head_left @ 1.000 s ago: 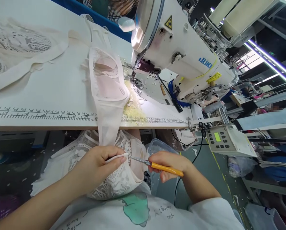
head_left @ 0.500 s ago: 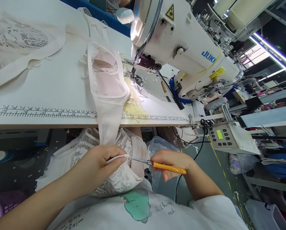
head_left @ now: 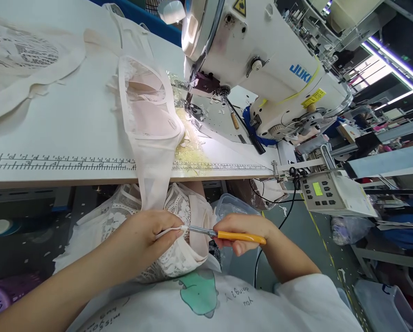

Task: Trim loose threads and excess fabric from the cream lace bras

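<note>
My left hand (head_left: 158,235) pinches the edge of a white bra (head_left: 153,175), whose band hangs over the table's front edge while a moulded cup lies on the tabletop. In my right hand (head_left: 244,230) is a pair of scissors (head_left: 241,236) with orange handles, the fingers wrapped round them. Their metal blades point left and their tips touch the bra edge by my left thumb; the blades look nearly together. Below, on my lap, rests a pile of white lace bra pieces (head_left: 179,258).
A white sewing machine (head_left: 262,60) stands at the back of the table (head_left: 78,120), which has a printed ruler along its front. Another lace piece (head_left: 30,55) lies at left. A control box (head_left: 334,191) hangs at right, and a clear plastic bin (head_left: 234,207) stands below.
The scissor blades have come closer together at the bra edge. The view has shifted slightly; my left hand keeps its pinch.
</note>
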The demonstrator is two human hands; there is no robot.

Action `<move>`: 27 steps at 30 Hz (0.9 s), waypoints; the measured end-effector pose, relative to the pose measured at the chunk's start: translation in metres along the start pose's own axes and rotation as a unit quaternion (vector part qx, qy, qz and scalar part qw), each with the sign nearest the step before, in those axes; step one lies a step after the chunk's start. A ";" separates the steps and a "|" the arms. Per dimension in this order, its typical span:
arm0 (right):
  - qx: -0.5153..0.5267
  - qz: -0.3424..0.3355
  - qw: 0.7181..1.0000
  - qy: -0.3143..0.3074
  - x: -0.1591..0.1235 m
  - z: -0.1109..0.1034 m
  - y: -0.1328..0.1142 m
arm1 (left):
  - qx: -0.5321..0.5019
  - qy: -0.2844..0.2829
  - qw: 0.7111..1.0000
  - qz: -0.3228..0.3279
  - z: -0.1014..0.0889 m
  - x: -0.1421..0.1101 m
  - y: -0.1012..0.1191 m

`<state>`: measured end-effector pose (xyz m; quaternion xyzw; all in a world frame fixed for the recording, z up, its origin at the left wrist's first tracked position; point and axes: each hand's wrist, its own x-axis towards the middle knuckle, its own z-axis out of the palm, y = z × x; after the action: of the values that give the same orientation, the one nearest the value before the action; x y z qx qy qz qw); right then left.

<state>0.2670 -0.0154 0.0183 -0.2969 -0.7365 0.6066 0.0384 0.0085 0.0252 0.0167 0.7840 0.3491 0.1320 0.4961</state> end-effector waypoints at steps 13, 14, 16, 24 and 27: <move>0.016 0.041 0.976 0.214 0.011 0.018 -0.007 | -0.108 0.041 0.990 -0.083 -0.006 -0.003 0.008; -0.022 0.037 0.971 0.237 0.014 0.020 -0.009 | -0.136 0.036 0.986 -0.094 -0.005 -0.003 0.008; -0.110 0.041 0.956 0.269 0.019 0.022 -0.011 | -0.188 0.024 0.976 -0.104 -0.004 -0.003 0.005; -0.228 0.106 0.953 0.170 0.031 0.028 -0.011 | -0.261 0.025 0.956 -0.129 0.001 -0.001 -0.001; -0.240 0.118 0.950 0.162 0.031 0.029 -0.013 | -0.273 0.026 0.951 -0.141 0.001 -0.001 0.000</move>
<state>0.2242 -0.0266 0.0131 -0.4760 -0.8040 0.3561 0.0129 0.0085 0.0243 0.0163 0.5575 0.4200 0.1715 0.6953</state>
